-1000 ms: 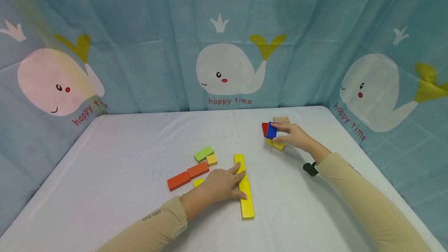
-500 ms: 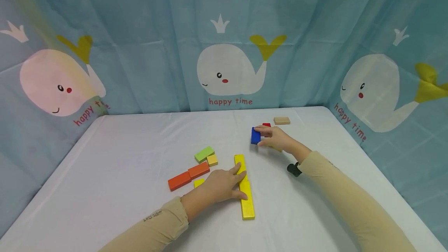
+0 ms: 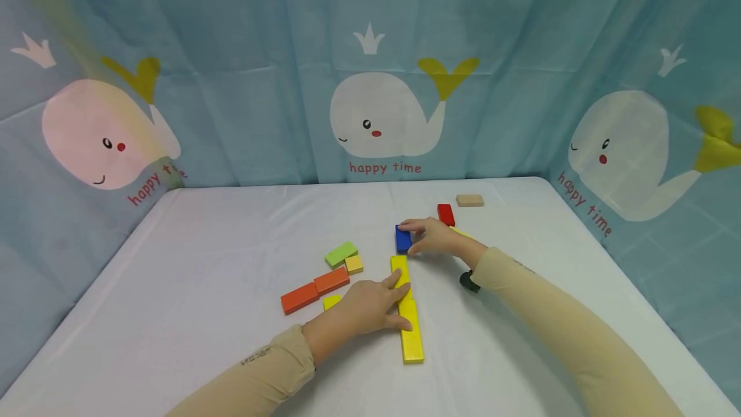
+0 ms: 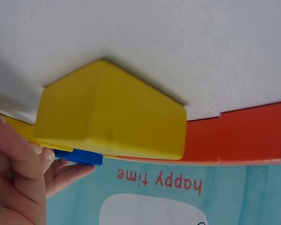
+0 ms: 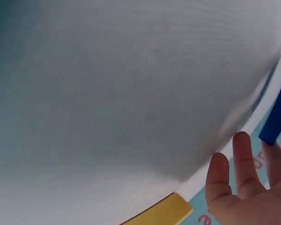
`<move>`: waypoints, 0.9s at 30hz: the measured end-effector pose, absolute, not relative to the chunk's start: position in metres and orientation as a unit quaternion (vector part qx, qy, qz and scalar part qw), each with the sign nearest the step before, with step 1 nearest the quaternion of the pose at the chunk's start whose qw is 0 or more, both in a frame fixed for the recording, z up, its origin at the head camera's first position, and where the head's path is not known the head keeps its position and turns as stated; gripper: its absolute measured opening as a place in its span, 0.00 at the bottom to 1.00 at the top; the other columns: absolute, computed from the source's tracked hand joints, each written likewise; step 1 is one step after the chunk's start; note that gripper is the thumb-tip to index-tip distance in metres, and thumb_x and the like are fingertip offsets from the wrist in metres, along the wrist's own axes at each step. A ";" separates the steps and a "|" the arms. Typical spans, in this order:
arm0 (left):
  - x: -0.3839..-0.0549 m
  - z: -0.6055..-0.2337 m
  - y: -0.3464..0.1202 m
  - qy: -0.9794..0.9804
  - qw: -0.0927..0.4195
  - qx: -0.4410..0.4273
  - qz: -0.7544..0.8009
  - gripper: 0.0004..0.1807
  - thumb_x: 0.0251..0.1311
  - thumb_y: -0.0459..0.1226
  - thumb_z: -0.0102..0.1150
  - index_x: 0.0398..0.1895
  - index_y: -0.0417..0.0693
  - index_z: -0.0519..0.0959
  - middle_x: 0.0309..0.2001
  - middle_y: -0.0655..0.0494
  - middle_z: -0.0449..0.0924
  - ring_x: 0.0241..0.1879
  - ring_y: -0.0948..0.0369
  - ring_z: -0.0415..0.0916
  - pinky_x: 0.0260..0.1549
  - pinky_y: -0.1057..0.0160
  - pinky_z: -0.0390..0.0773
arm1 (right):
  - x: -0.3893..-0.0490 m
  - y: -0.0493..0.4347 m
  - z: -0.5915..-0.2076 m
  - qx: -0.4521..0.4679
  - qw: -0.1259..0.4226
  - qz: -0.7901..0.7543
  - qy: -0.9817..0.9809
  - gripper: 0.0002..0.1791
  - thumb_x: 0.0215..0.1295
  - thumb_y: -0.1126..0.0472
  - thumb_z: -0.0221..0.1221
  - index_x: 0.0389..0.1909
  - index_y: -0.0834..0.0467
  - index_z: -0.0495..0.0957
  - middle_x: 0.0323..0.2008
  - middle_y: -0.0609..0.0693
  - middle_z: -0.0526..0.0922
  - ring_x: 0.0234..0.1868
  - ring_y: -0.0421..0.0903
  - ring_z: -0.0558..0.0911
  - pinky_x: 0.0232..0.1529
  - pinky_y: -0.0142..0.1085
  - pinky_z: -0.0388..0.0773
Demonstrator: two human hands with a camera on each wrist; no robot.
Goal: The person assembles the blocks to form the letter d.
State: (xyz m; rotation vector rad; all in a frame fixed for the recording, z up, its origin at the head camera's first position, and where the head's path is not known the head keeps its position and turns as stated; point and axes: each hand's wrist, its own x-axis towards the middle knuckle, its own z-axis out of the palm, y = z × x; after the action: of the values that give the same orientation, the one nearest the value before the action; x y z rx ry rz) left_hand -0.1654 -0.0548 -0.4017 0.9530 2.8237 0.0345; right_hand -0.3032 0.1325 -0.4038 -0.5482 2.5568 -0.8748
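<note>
Two long yellow blocks lie end to end in a line, the far one (image 3: 398, 264) and the near one (image 3: 412, 343). Across them rests my left hand (image 3: 370, 306), fingers spread over the far block and thumb on the near one. At the far end of this line, my right hand (image 3: 434, 237) pinches a blue block (image 3: 402, 240) between fingers and thumb. The blue block (image 5: 278, 110) also shows at the right edge of the right wrist view. Another yellow block (image 3: 332, 302), partly hidden by my left hand, looms large in the left wrist view.
Left of my left hand lie two orange-red blocks (image 3: 300, 298), a green block (image 3: 341, 253) and a small tan-yellow block (image 3: 354, 265). Beyond my right hand are a red block (image 3: 446, 214), a plain wooden block (image 3: 469, 200) and a partly covered yellow block (image 3: 460, 232).
My right hand has carried the blue block leftward and nearer, from beside the red block to the far end of the yellow line. My left hand has stayed in place.
</note>
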 end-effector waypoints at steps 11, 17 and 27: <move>-0.166 -0.401 -0.054 0.946 0.088 0.313 0.017 0.42 0.54 0.66 0.56 0.68 0.56 0.70 0.70 0.50 0.65 0.30 0.59 0.80 0.22 0.73 0.67 | -0.315 0.126 -0.402 -0.111 0.225 -0.308 0.918 0.29 0.60 0.57 0.67 0.63 0.50 0.73 0.54 0.56 0.76 0.51 0.52 0.75 0.56 0.48 0.74; -0.166 -0.403 -0.053 0.944 0.086 0.319 0.019 0.42 0.54 0.67 0.56 0.68 0.56 0.70 0.69 0.49 0.65 0.39 0.57 0.83 0.23 0.72 0.69 | -0.321 0.126 -0.403 -0.094 0.257 -0.305 0.912 0.27 0.60 0.55 0.67 0.61 0.47 0.74 0.55 0.57 0.73 0.53 0.54 0.73 0.57 0.52 0.71; -0.166 -0.401 -0.054 0.946 0.090 0.311 0.015 0.41 0.53 0.66 0.57 0.68 0.57 0.71 0.69 0.50 0.66 0.44 0.55 0.82 0.29 0.70 0.74 | -0.321 0.120 -0.401 -0.093 0.277 -0.312 0.904 0.26 0.58 0.55 0.69 0.59 0.45 0.76 0.55 0.57 0.73 0.54 0.54 0.71 0.58 0.53 0.69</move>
State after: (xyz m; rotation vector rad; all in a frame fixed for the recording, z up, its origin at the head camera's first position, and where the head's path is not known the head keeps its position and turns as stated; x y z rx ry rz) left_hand -0.1664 -0.0541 -0.4010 0.9237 2.8143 0.0461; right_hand -0.3210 0.1205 -0.4013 -0.2501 2.4275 -0.8366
